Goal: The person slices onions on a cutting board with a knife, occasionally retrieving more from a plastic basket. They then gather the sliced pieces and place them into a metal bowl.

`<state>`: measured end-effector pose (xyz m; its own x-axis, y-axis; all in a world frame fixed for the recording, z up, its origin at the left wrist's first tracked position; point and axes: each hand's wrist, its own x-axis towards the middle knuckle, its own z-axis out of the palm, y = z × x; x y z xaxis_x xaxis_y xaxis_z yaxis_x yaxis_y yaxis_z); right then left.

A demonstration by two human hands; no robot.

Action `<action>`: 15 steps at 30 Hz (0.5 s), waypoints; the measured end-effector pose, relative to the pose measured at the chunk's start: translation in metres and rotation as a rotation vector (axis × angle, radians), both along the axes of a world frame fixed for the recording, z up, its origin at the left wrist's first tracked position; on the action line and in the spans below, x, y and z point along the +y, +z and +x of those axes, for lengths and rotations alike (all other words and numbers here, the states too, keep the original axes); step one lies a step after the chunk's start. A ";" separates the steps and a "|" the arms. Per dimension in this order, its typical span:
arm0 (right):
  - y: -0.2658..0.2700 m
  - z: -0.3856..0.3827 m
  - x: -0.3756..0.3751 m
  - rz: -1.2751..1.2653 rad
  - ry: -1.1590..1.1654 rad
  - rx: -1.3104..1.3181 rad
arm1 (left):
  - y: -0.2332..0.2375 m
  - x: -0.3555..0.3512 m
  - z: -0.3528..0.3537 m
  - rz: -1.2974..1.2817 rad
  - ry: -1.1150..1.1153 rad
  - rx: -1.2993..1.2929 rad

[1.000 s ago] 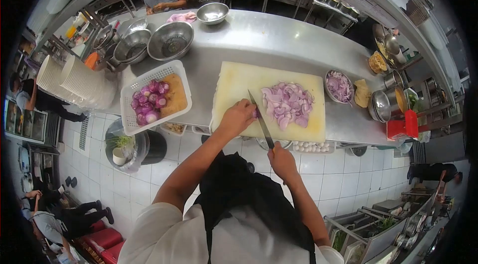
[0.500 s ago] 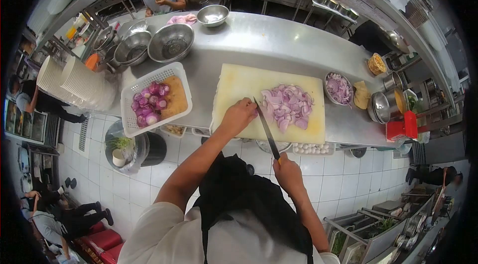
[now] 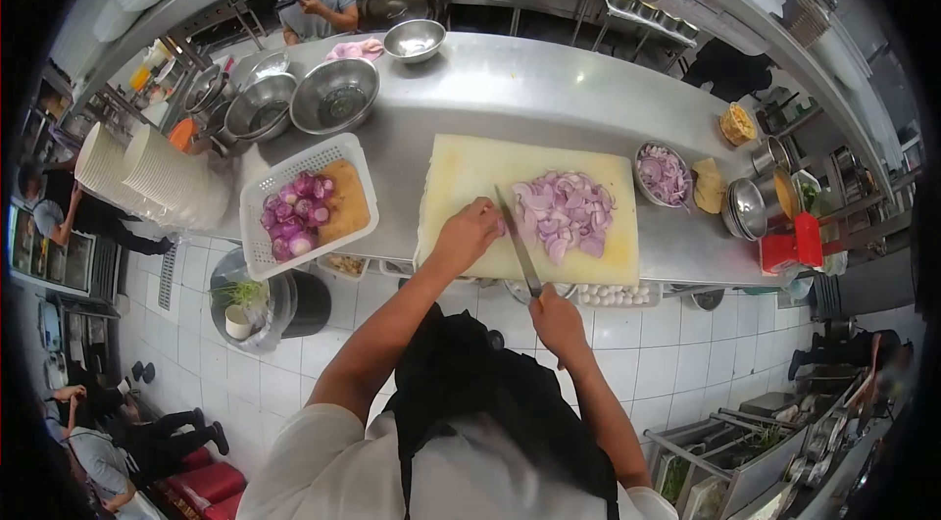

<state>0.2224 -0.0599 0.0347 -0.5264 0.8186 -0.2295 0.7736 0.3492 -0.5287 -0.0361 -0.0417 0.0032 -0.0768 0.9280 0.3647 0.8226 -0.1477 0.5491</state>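
A kitchen knife (image 3: 518, 238) is gripped by its handle in my right hand (image 3: 559, 320), near the front edge of the cutting board. Its blade points away from me over the pale yellow cutting board (image 3: 463, 165). Just left of the blade, my left hand (image 3: 467, 236) rests on the board with bent fingers around a piece of red onion (image 3: 502, 225), mostly hidden by them. To the right of the knife lies a spread-out pile of sliced red onion (image 3: 569, 214).
A white basket (image 3: 365, 163) with several peeled red onions stands at left, near metal bowls (image 3: 335, 95). Right of the board are a bowl of sliced onion (image 3: 663, 173) and a red container (image 3: 806, 240). Eggs (image 3: 616, 295) sit below the counter edge. A person (image 3: 320, 6) is across the counter.
My right hand and the knife have shifted slightly up and left, the blade staying beside my left hand. Across the counter, the person's hand has risen toward their face.
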 end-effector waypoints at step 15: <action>0.021 0.008 -0.023 -0.035 -0.013 -0.040 | -0.003 0.003 -0.003 0.026 -0.030 -0.023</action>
<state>0.2305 -0.0826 0.0553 -0.5055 0.8165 -0.2789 0.7989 0.3208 -0.5088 -0.0394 -0.0391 0.0000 -0.0580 0.9204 0.3867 0.8046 -0.1862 0.5639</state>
